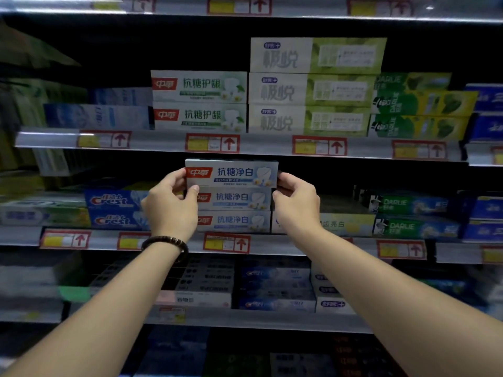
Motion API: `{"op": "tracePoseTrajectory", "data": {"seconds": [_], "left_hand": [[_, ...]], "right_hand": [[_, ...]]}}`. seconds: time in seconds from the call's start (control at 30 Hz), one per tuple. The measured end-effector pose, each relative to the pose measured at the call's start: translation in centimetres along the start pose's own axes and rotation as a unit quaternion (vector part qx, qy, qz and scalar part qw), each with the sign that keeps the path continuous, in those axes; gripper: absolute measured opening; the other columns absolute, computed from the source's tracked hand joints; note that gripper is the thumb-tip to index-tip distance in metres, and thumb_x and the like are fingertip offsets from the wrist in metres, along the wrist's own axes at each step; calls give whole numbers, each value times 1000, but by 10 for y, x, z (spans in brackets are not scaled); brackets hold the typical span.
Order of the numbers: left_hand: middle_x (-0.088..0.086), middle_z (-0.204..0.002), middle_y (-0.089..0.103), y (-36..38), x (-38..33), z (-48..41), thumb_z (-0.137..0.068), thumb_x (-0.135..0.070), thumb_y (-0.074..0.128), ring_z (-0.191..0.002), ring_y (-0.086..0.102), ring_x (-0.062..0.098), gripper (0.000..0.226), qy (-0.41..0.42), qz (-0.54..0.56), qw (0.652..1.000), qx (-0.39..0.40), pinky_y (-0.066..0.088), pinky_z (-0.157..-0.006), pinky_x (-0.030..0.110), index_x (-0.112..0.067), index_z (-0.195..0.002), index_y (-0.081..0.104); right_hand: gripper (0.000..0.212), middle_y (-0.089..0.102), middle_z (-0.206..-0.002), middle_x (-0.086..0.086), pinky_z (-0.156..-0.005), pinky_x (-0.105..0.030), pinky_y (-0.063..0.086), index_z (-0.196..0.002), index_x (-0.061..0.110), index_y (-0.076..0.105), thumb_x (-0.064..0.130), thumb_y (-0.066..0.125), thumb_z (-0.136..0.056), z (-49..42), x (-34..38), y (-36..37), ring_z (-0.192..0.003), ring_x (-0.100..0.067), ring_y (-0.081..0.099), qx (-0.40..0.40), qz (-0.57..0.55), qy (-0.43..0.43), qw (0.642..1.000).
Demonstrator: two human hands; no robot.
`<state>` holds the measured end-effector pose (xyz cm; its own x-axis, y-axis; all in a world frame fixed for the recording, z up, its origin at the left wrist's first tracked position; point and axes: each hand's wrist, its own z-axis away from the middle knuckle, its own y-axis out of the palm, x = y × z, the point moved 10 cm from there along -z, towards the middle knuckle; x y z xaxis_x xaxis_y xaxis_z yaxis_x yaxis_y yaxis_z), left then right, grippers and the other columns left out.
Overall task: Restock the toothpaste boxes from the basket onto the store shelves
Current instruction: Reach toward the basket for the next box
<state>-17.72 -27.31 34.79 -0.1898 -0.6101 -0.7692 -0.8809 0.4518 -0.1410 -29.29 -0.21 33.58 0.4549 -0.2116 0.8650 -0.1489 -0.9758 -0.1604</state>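
As seen from the head camera, two bare hands hold one white-and-blue toothpaste box [231, 174] level by its short ends, in front of the middle shelf [285, 244] of a store rack. The left hand [170, 205] grips the box's left end, with the thumb at the lower front edge near the red logo. The right hand [296, 202] pinches the right end with curled fingers. The held box is directly above a stack of two matching boxes [234, 210] lying at the front edge of this shelf; whether it touches the top one cannot be told. A dark beaded bracelet [164, 242] circles the left wrist. Blue Crest boxes [114, 210] lie just left of the stack, and green Darlie boxes [408, 216] lie toward the shelf's right end. On the shelf above, two green-and-white boxes [200, 100] are stacked at the front edge. Red-and-yellow price tags [226, 242] with arrows line the shelf edges.
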Motion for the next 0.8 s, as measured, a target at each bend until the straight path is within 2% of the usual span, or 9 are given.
{"op": "tracePoseTrajectory", "data": {"seconds": [0.17,0.4,0.57,0.63,0.7,0.8], "left_hand": [[-7,-115,75,9,6,0,-93,-31,77,-107,69,23,42,2,-33,999,14,56,-100,49,-28,-134,68],[-3,-121,74,14,7,0,-93,-27,76,-110,69,24,47,0,-39,998,40,57,-101,49,-26,-138,64],[0,-123,73,16,1,-1,-93,-16,72,-113,66,23,45,1,-62,997,56,55,-103,41,-22,-137,65],[1,-123,73,15,-1,-2,-91,-14,72,-113,67,24,46,1,-72,996,58,54,-104,42,-21,-137,65],[2,-123,73,17,0,-3,-90,-13,72,-112,67,24,48,-3,-77,995,63,55,-104,44,-22,-137,64],[0,-120,73,18,1,-1,-90,-14,72,-112,66,24,48,-15,-78,994,69,55,-103,45,-24,-136,65]], "right_hand": [[42,70,-126,10,-99,-40,61,-142,27,66,9,60,-105,-2,-3,5,-118,-15,63,28,12,3,1000],[50,64,-141,7,-92,-42,64,-151,30,57,12,60,-104,-4,-9,18,-119,-17,63,57,14,26,998],[52,66,-136,6,-85,-45,66,-151,32,56,17,65,-102,-2,-9,23,-104,-13,67,62,16,35,997],[52,67,-136,6,-86,-48,66,-150,32,56,18,65,-101,-1,-10,24,-102,-15,68,59,19,41,997],[50,67,-131,7,-87,-48,66,-149,31,56,16,65,-102,0,-9,22,-93,-9,66,59,14,41,997],[57,57,-128,11,-85,-33,59,-157,25,48,13,64,-104,3,-11,16,-75,4,50,54,16,42,997]]}}
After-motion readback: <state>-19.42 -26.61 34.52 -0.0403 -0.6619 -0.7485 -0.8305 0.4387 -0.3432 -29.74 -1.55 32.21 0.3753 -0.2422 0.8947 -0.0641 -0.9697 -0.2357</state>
